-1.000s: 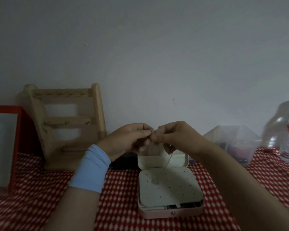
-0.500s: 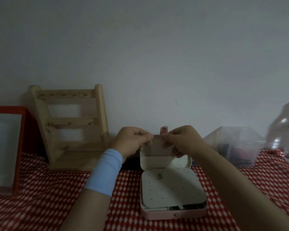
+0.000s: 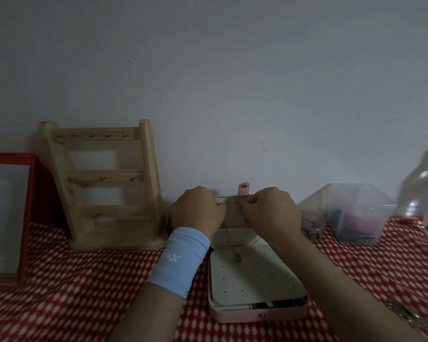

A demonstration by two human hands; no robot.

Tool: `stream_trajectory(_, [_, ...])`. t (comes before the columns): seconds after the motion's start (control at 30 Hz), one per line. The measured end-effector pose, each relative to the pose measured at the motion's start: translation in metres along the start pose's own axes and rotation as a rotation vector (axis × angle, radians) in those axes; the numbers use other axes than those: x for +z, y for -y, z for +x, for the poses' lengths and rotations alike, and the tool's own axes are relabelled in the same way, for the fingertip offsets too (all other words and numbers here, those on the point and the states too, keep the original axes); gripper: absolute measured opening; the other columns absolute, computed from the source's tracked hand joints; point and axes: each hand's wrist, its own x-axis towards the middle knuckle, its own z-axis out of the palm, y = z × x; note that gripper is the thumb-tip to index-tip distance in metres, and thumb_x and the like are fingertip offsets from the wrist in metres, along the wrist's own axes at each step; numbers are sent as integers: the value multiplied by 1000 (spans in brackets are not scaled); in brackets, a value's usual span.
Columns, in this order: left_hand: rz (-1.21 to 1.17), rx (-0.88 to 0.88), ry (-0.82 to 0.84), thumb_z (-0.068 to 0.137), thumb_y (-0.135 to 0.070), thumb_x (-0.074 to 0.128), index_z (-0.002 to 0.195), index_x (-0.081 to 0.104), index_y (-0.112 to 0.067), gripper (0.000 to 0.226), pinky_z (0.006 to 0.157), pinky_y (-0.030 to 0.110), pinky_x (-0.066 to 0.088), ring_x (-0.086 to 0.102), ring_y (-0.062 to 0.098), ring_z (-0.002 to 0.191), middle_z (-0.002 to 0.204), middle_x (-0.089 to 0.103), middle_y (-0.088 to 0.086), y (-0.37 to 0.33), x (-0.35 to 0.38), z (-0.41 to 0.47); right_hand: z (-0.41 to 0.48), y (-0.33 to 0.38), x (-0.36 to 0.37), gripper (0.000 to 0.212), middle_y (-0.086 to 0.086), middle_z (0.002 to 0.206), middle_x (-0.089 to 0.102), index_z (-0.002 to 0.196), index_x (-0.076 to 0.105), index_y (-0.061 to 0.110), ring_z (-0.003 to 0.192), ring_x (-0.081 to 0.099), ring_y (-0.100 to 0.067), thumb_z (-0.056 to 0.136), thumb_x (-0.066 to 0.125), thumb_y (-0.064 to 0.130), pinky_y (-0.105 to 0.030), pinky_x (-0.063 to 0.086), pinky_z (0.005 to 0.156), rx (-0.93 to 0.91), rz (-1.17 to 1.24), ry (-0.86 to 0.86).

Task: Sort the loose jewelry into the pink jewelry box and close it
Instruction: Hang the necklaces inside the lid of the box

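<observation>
Pink jewelry box (image 3: pixel 257 314) open; left hand (image 3: pixel 195 211), right hand (image 3: pixel 269 211) both pinch far top edge of raised lid (image 3: pixel 232 217); thin necklace (image 3: pixel 237 257) hangs down lid, pendant on perforated tray (image 3: pixel 257 277)

Curled fingers (image 3: pixel 255 203) hide upper corners of the lid (image 3: pixel 234 239).

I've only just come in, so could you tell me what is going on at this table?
A person is working at the open pink jewelry box on the checked cloth. The left hand and right hand both pinch at the top edge of its raised lid. A thin necklace hangs down from there, its pendant resting on the white perforated tray. The box is not yet closed.
</observation>
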Motion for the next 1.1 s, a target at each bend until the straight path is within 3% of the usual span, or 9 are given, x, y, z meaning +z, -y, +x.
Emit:
stream_trajectory(0.1, [30,0,80,83,-35,61,65,66,-16,26,51,24,41,60,17,59,61,61,-3,2,-1,2,-1,1,-5,37,2,67,69,66,67,19,62,67,-22,71,53,53,-37,60,73,2,-82,150])
stream_trajectory(0.23, [101,42,254,80,-28,58,78,69,-17,15,59,27,49,64,20,69,75,67,1,2,-6,1,4,-2,-15,22,2,72,72,82,73,20,66,71,-20,75,65,39,-37,62,72,-64,-131,315])
stream_trajectory(0.4, [43,142,516,86,-30,62,89,74,-22,14,70,27,56,70,19,62,81,73,-1,5,-32,4,2,-2,-32,28,4,91,72,100,77,23,82,68,-13,78,81,40,-32,59,85,-273,-263,446])
stream_trajectory(0.57, [-61,218,677,86,-24,69,85,70,-29,5,65,27,56,73,15,68,77,70,-6,4,-36,0,-20,7,-39,25,2,94,75,105,78,25,75,73,-13,84,77,38,-23,61,67,-404,-297,715])
stream_trajectory(0.7, [-38,251,746,87,-23,67,78,71,-24,10,62,28,56,73,12,64,91,73,2,3,-30,-2,-24,7,-22,28,2,95,72,106,77,22,85,67,-15,85,74,41,-31,59,82,-478,-404,623])
stream_trajectory(0.83, [25,262,761,85,-20,68,82,72,-15,7,61,20,51,71,13,62,70,70,-1,-2,-27,-6,-19,2,-20,24,0,90,73,103,77,18,79,69,-16,86,74,35,-27,58,73,-488,-380,643])
stream_trajectory(0.93, [37,262,730,85,-20,68,80,68,-9,13,56,19,46,66,14,60,65,63,0,-2,-23,-7,-10,-4,-24,20,-2,83,76,97,77,15,63,72,-12,89,72,32,-26,62,65,-435,-255,655])
stream_trajectory(1.0, [15,257,640,84,-23,68,67,59,-15,21,52,20,40,59,12,56,61,56,-3,-3,-19,-6,-4,-6,-28,22,0,75,76,87,77,17,55,71,-9,88,73,38,-27,62,66,-400,-99,562])
stream_trajectory(1.1, [-122,202,470,85,-21,65,73,68,-15,14,55,24,44,63,17,65,68,64,1,-7,-13,-5,-3,-5,-37,20,9,57,69,79,78,19,44,64,-4,82,81,38,-21,54,50,-385,191,374])
